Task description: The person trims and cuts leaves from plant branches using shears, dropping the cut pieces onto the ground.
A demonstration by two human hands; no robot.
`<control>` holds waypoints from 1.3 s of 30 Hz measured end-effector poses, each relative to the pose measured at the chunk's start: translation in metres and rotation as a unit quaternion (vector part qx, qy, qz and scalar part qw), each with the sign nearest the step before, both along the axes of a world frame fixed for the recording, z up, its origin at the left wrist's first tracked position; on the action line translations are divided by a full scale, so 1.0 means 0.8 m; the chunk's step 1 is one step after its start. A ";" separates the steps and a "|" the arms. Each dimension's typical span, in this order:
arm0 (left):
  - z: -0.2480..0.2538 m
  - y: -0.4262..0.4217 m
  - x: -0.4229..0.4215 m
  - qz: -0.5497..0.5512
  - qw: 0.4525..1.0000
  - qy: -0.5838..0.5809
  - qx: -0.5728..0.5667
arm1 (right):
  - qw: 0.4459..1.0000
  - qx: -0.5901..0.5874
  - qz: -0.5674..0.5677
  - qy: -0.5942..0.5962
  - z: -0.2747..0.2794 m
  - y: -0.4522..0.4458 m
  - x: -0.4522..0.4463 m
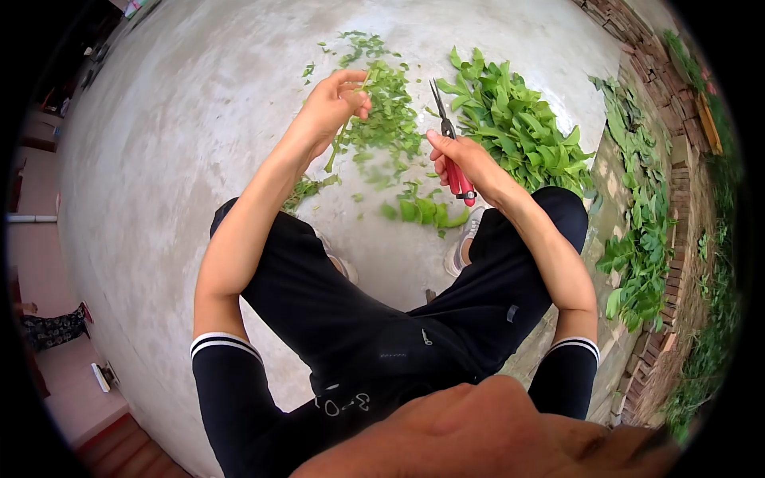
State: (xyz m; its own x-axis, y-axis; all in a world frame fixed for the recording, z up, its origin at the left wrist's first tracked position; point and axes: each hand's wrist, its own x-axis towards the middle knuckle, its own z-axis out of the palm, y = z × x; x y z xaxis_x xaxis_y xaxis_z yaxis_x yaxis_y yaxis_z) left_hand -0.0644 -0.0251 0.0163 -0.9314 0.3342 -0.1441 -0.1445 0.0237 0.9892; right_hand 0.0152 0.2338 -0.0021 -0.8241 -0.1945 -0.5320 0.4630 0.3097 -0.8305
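My left hand (339, 103) is closed on a thin green stem (341, 139), which hangs down below my palm beside a scatter of cut green leaves (386, 111) on the concrete. In my right hand (462, 163) are pruning shears (457, 177) with red handles, the dark pointed blades aimed up and away from me. To the right of the shears lies a large heap of leafy green cuttings (518, 119). A few bigger leaf pieces (426, 212) rest on the floor between my feet.
Leafy branches (645, 207) lie along the right side, beside stacked bricks (677, 215). My shoes (466, 243) stand on the concrete floor (159, 159). At the far left, part of another person (52, 328) in patterned clothing shows.
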 end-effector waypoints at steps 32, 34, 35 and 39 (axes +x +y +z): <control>0.012 0.000 0.014 -0.035 0.977 0.127 -0.166 | 0.998 -0.058 0.010 0.001 -0.003 -0.011 0.014; 0.003 0.003 0.017 -0.034 0.981 0.118 -0.151 | 0.998 -0.060 0.032 -0.002 -0.011 -0.012 0.013; 0.001 0.005 0.019 -0.036 0.983 0.113 -0.143 | 0.996 -0.073 0.038 -0.015 -0.017 -0.011 0.009; 0.007 0.011 0.026 0.001 0.994 0.050 -0.094 | 0.999 -0.032 0.036 0.015 -0.005 -0.015 0.013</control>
